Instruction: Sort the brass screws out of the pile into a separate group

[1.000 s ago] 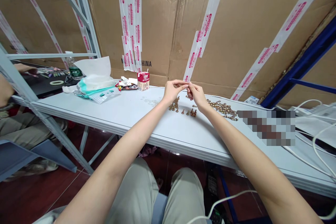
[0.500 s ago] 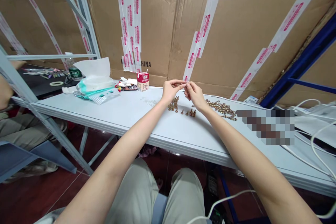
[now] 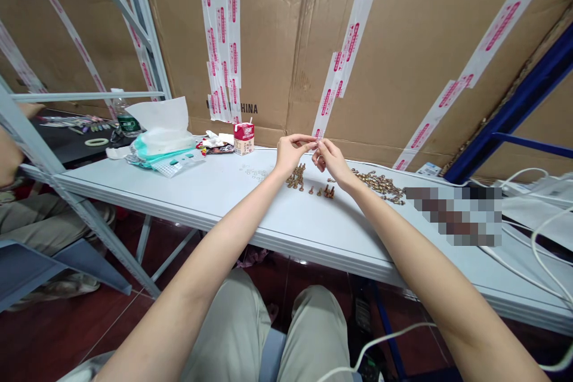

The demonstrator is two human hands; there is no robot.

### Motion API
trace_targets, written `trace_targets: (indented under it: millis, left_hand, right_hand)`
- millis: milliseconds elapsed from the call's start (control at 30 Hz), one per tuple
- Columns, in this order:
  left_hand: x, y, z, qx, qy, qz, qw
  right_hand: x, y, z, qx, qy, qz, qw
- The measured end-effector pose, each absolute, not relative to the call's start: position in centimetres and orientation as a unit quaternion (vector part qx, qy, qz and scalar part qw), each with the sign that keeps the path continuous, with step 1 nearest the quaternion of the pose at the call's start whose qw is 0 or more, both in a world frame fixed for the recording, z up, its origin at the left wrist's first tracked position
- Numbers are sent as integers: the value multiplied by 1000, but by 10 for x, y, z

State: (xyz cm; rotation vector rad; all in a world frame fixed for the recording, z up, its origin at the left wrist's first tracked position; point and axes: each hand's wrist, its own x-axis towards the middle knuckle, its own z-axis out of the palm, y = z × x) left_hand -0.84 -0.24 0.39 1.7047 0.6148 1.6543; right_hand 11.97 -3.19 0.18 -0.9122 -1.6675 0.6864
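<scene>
Brass-coloured screws (image 3: 296, 178) lay on the table (image 3: 215, 191) just below the fingers (image 3: 305, 141), the left hand (image 3: 290, 154) and right hand (image 3: 332, 161) pinching something too small to make out.

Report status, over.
Left hand and right hand fingertips together, anything held too small to tell. Screws on table below. Carton off to the left, apart.

Your screws (image 3: 380, 184) look like shiny, brassy metal, lying on a smooth, matt white table (image 3: 215, 203). Facing you is rough, torn brown cardboard (image 3: 264, 54), striped with glossy plastic tape (image 3: 347, 54).
</scene>
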Motion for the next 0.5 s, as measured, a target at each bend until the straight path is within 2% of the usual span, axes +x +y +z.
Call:
trace_targets:
  millis: [200, 400, 500]
  left_hand:
    - [-7, -2, 4, 657, 230, 634, 339]
    - [-7, -6, 3, 691, 254, 631, 245]
    - [-8, -10, 5, 706, 266, 625, 203]
  right_hand:
    - [118, -33, -1, -381, -700, 242, 553]
    - [114, -34, 0, -362, -659, 334, 568]
    - [116, -34, 2, -368, -646, 384, 547]
